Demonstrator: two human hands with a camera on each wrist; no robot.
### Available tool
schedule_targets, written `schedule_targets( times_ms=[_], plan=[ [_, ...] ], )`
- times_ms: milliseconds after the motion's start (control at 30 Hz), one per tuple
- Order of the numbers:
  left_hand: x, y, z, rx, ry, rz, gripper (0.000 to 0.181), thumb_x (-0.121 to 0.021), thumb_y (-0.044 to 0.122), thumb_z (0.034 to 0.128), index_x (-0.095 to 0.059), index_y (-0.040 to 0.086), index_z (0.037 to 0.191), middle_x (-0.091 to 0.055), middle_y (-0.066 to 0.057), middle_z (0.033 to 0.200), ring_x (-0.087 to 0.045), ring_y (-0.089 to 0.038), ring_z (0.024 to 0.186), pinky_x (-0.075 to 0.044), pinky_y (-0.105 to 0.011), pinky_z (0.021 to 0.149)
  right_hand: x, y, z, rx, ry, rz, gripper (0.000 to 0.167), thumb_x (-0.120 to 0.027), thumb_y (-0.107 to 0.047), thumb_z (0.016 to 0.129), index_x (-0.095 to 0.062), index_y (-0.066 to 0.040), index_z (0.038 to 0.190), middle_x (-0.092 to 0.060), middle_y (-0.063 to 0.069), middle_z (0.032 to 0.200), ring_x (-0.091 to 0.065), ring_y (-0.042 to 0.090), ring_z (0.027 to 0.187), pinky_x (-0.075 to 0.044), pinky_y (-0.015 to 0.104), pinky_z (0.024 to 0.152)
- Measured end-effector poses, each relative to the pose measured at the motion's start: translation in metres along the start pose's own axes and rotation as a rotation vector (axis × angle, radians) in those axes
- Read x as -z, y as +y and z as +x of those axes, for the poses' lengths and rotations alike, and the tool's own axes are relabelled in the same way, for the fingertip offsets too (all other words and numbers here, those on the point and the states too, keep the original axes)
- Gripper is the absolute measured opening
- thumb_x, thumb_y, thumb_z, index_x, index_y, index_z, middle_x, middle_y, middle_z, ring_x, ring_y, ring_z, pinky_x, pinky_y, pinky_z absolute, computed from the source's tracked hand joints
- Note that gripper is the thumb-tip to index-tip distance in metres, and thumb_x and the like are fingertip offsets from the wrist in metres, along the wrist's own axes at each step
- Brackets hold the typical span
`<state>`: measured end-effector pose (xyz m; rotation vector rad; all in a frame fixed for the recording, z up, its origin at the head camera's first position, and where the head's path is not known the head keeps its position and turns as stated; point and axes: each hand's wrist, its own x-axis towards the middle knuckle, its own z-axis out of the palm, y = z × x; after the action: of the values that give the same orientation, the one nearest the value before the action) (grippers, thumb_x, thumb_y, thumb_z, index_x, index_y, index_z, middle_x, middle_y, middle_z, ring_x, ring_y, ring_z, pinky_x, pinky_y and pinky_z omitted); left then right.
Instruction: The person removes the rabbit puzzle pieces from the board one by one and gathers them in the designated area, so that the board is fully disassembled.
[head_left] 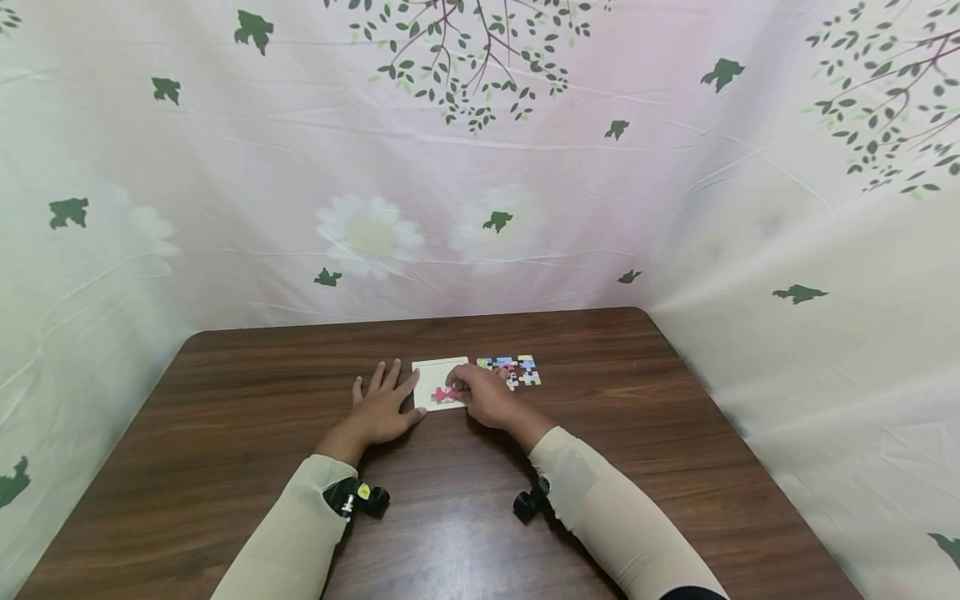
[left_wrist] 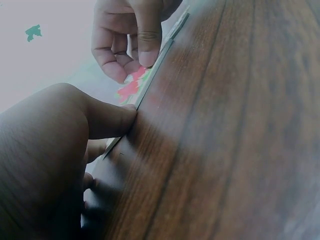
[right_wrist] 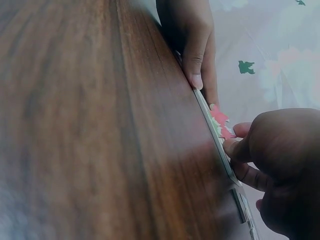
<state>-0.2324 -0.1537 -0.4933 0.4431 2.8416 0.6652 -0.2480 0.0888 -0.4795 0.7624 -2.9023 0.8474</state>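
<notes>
A white puzzle board (head_left: 433,374) lies flat on the brown table, with pink-and-green jigsaw pieces (head_left: 441,395) along its near part. Spread out at the board's left side, my left hand (head_left: 381,412) touches its edge with thumb and index finger. My right hand (head_left: 491,398) is over the board's right side, its thumb and fingertips pinching a pink jigsaw piece (right_wrist: 227,134) at the board's surface. That piece is mostly covered by the fingers. In the left wrist view, the left thumb (left_wrist: 117,120) presses against the board's near edge.
Several loose jigsaw pieces (head_left: 527,363), blue, white and yellow, lie right of the board, partly hidden by the right hand. The wooden table (head_left: 450,533) reaches back to a printed cloth (head_left: 420,167) with leaves and flowers, which also hangs at both sides.
</notes>
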Motion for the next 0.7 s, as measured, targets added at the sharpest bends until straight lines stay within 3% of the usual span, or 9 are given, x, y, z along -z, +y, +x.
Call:
schedule_targets(
  times_ms=[300,700],
  plan=[
    [0.0023,0.0046,-0.0033,0.007,0.003,0.031,0.079,-0.055,0.053,0.1092,-0.027,0.02,0.175,-0.005,-0.022,0.184,0.003,-0.051,0.171,0.005,-0.082,0.127,-0.0005,0.003,0.0013,0.015,0.003,-0.009,0.015,-0.074,-0.007,0.103,-0.076,-0.017,0.113,-0.074,-0.002,0.1,-0.068,0.013,0.094,-0.033,0.047,0.093],
    [-0.0015,-0.001,0.0003,0.0,0.007,-0.012,0.082,-0.055,0.056,0.1074,-0.025,0.021,0.176,-0.002,-0.021,0.185,0.008,-0.049,0.171,0.012,-0.079,0.128,-0.0001,0.0045,0.0021,-0.011,-0.034,0.012,0.02,-0.071,-0.007,0.105,-0.08,-0.014,0.121,-0.076,0.0,0.109,-0.071,0.018,0.105,-0.033,0.064,0.111]
  ],
)
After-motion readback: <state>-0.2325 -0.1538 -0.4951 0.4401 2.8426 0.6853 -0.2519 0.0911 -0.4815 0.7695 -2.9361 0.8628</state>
